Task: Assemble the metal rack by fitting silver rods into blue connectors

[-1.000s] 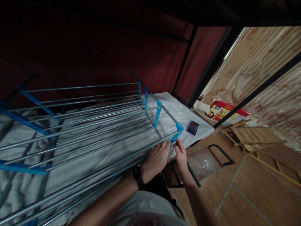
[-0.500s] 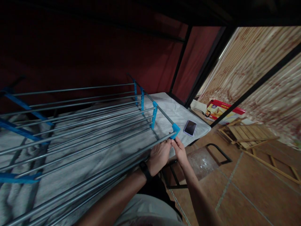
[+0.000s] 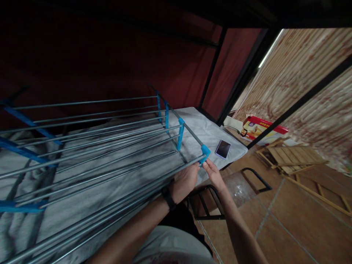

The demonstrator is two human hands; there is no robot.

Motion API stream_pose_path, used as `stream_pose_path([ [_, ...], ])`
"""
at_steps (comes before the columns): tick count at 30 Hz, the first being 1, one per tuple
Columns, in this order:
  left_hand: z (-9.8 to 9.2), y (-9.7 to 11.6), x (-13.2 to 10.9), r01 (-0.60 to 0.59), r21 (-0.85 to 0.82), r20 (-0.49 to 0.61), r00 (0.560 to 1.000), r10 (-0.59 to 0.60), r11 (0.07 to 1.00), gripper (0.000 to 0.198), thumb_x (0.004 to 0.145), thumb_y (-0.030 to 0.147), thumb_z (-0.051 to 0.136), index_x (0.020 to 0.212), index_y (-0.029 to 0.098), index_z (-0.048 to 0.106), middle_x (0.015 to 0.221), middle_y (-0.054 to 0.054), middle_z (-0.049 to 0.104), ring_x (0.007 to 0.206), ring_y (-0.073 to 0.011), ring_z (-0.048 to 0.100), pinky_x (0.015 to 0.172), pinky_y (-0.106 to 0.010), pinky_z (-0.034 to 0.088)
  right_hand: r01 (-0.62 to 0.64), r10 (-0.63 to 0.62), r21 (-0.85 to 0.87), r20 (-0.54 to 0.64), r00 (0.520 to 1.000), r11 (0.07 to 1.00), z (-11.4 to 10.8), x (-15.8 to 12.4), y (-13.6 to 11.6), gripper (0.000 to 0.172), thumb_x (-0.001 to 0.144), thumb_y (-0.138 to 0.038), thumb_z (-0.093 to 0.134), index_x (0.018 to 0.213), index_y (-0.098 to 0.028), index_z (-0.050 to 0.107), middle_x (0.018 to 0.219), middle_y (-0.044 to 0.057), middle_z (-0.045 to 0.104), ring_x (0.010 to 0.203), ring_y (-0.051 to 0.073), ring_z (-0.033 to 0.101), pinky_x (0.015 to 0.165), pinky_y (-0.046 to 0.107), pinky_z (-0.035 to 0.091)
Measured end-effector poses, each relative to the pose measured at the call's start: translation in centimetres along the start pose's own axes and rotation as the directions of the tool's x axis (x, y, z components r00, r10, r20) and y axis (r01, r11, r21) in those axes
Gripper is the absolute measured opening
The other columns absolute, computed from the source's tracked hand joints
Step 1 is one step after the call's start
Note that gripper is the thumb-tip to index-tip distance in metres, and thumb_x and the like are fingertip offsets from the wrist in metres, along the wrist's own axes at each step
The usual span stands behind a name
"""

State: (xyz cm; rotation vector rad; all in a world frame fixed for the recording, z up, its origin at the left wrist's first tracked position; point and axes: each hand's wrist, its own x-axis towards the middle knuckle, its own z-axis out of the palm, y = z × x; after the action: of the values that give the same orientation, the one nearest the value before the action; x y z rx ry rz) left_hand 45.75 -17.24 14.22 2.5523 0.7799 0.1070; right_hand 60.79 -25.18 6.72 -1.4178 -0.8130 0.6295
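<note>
A metal drying rack point(image 3: 115, 141) with grey rods and blue plastic joints lies over a grey blanket point(image 3: 202, 124). At its near right corner is a blue corner joint point(image 3: 205, 151). My left hand point(image 3: 187, 180), with a dark band on the wrist, is closed around the rod end just below that joint; its fingertips are partly hidden. Beside it, my right hand point(image 3: 213, 174) pinches the lower edge of the blue corner joint with thumb and fingers.
A phone point(image 3: 223, 149) lies on the blanket right of the joint. Black bed posts rise behind. On the tiled floor are a black-framed chair point(image 3: 207, 201), a folded wooden rack point(image 3: 297, 156) and a red and yellow box point(image 3: 264, 128).
My right hand has shifted slightly right and my left hand a little lower, both still at the corner. The rack's thin middle rods have moved slightly.
</note>
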Motion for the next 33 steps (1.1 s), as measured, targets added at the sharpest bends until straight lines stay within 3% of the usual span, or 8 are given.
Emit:
stream_pose_path([
  [9,-0.5,-0.2,-0.5,-0.048,-0.010,-0.051,0.998,0.047,0.999,0.036,0.111,0.026,0.039,0.129,0.019,0.069,0.124,-0.012,0.076,0.116,-0.0265,0.071,0.105,-0.036,0.053,-0.004,0.004,0.023,-0.022,1.000,1.000,0.4,-0.2,0.4,0.046,0.080,-0.070,0.077,0.092,-0.026,0.081,0.098,0.002,0.078,0.102,0.026,0.067,0.104,0.040,0.051],
  [17,0.1,-0.8,-1.0,-0.068,0.009,-0.091,0.993,0.068,0.998,0.039,0.113,0.029,0.035,0.127,0.019,0.070,0.117,-0.011,0.077,0.110,-0.0263,0.073,0.099,-0.035,0.055,0.025,-0.025,0.012,-0.024,0.999,1.000,0.8,-0.3,0.9,0.042,0.086,-0.065,0.073,0.097,-0.025,0.082,0.098,0.002,0.078,0.099,0.025,0.067,0.100,0.038,0.051],
  [28,-0.3,-1.0,-1.2,-0.073,0.039,-0.140,0.987,0.078,0.997,0.038,0.113,0.029,0.034,0.126,0.019,0.068,0.115,-0.012,0.076,0.109,-0.0267,0.072,0.099,-0.035,0.054,0.001,0.002,0.053,-0.055,0.998,0.999,1.4,-0.2,1.5,0.044,0.083,-0.066,0.076,0.096,-0.025,0.084,0.101,0.003,0.081,0.100,0.027,0.070,0.104,0.043,0.052],
  [33,0.6,-1.6,-1.1,-0.084,0.067,-0.140,0.986,0.093,0.994,0.039,0.112,0.026,0.032,0.124,0.019,0.068,0.113,-0.012,0.076,0.107,-0.0271,0.072,0.098,-0.036,0.053,-0.023,0.038,0.127,-0.115,0.993,0.992,2.2,-0.3,2.2,0.044,0.079,-0.066,0.079,0.092,-0.024,0.083,0.099,0.005,0.081,0.098,0.027,0.072,0.104,0.046,0.054],
])
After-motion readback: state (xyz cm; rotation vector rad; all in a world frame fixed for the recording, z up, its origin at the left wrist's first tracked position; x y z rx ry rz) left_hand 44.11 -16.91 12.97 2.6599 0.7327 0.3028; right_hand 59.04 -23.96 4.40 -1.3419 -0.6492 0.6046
